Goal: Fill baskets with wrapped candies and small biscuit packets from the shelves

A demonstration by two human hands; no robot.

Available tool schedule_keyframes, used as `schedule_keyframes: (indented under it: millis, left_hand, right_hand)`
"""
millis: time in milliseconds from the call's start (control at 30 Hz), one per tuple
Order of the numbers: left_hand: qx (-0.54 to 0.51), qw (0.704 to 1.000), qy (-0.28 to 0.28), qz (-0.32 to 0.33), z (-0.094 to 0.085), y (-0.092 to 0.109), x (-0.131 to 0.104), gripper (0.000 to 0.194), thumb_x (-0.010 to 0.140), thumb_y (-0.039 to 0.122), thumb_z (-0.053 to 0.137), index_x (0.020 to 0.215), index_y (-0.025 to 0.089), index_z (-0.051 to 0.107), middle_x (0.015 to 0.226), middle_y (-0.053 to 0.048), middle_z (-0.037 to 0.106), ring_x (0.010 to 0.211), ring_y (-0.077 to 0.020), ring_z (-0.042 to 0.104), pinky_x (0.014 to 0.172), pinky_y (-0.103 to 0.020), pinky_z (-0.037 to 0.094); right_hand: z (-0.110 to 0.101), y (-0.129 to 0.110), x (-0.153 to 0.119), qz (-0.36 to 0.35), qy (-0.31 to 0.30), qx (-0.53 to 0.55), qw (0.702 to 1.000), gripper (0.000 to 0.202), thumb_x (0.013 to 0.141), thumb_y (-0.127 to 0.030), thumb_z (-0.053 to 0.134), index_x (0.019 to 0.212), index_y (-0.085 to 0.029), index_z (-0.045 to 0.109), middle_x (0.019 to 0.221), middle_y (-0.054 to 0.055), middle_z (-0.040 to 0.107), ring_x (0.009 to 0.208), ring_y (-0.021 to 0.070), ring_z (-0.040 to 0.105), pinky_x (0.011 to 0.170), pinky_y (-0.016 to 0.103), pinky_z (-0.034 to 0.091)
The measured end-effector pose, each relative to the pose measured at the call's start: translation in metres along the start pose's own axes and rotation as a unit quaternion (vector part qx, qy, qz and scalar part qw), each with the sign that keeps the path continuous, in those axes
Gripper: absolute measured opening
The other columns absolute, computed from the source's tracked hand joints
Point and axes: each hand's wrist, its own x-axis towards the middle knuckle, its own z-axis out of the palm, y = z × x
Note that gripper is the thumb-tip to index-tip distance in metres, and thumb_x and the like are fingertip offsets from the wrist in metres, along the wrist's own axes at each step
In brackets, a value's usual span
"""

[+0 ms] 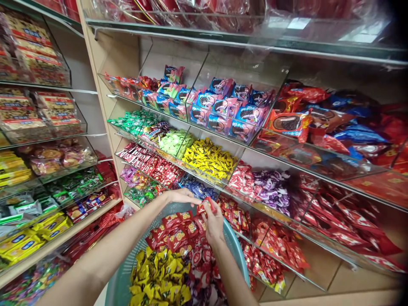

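Observation:
Over a teal plastic basket [236,250], my right hand [214,223] pinches a small red candy packet [204,206]. From the other side my left hand [182,196] meets the same packet, its fingers pressed together at the near edge; the fingertips are partly hidden. Below both hands, red packets with an orange fruit print [179,231] lie heaped in the basket. Yellow-wrapped candies [159,276] fill its front left part. Red round-print candies [202,259] and purple-and-white wrapped candies [208,293] lie on the right, partly covered by my right forearm.
Clear-fronted shelf bins rise beyond the basket, with yellow candies [208,159], purple candies [270,187] and blue biscuit packs [219,106]. More red packets [235,213] sit in a bin close by my right hand. Another shelf [47,114] with packaged snacks stands at left.

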Motion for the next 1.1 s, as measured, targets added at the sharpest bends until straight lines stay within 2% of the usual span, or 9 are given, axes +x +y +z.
schedule_keyframes:
  millis: [133,367,700,933,1100]
  left_hand:
    - [-0.014,1.0,-0.025,0.013,-0.001,-0.004,0.001,0.043,0.059,0.058,0.064,0.07,0.016,0.066,0.062,0.003,0.054,0.059,-0.0092,0.042,0.054,-0.021,0.029]
    - [-0.026,0.999,-0.028,-0.001,-0.003,-0.002,0.0,0.037,0.055,0.051,0.07,0.069,0.017,0.066,0.063,0.004,0.054,0.061,-0.0092,0.043,0.056,-0.02,0.03]
    - [-0.057,0.996,-0.061,0.02,-0.008,0.003,-0.005,0.037,0.059,0.051,0.068,0.072,0.016,0.066,0.068,0.003,0.058,0.065,-0.0095,0.047,0.062,-0.02,0.033]
    - [-0.078,0.996,-0.047,0.017,-0.004,-0.008,0.002,0.038,0.058,0.052,0.068,0.067,0.015,0.062,0.061,0.005,0.054,0.058,-0.008,0.043,0.056,-0.02,0.031]
    - [-0.073,0.997,-0.019,0.007,-0.004,-0.004,0.002,0.041,0.061,0.055,0.065,0.073,0.016,0.067,0.069,0.001,0.06,0.06,-0.0088,0.045,0.057,-0.021,0.031]
  right_hand:
    - [-0.002,0.003,-0.002,0.007,-0.008,-0.001,1.0,0.045,0.06,-0.03,0.073,0.102,-0.026,0.056,0.096,-0.001,0.064,0.088,0.0137,0.061,0.082,0.029,0.048]
    - [-0.016,0.007,-0.007,0.043,-0.043,-0.055,0.997,0.025,0.065,-0.04,0.069,0.081,-0.025,0.058,0.083,-0.004,0.059,0.081,0.0134,0.059,0.073,0.032,0.054]
    - [-0.021,0.01,-0.006,0.026,-0.048,-0.093,0.994,0.027,0.07,-0.046,0.062,0.076,-0.024,0.049,0.08,-0.004,0.051,0.079,0.0121,0.054,0.063,0.028,0.055]
    - [-0.021,0.013,-0.01,-0.007,-0.015,-0.092,0.996,0.029,0.069,-0.049,0.061,0.075,-0.024,0.046,0.08,-0.004,0.05,0.077,0.0116,0.052,0.06,0.026,0.055]
    - [-0.031,0.0,-0.01,-0.007,-0.013,-0.125,0.992,0.028,0.07,-0.048,0.06,0.078,-0.025,0.047,0.085,-0.003,0.049,0.082,0.0129,0.053,0.06,0.025,0.056]
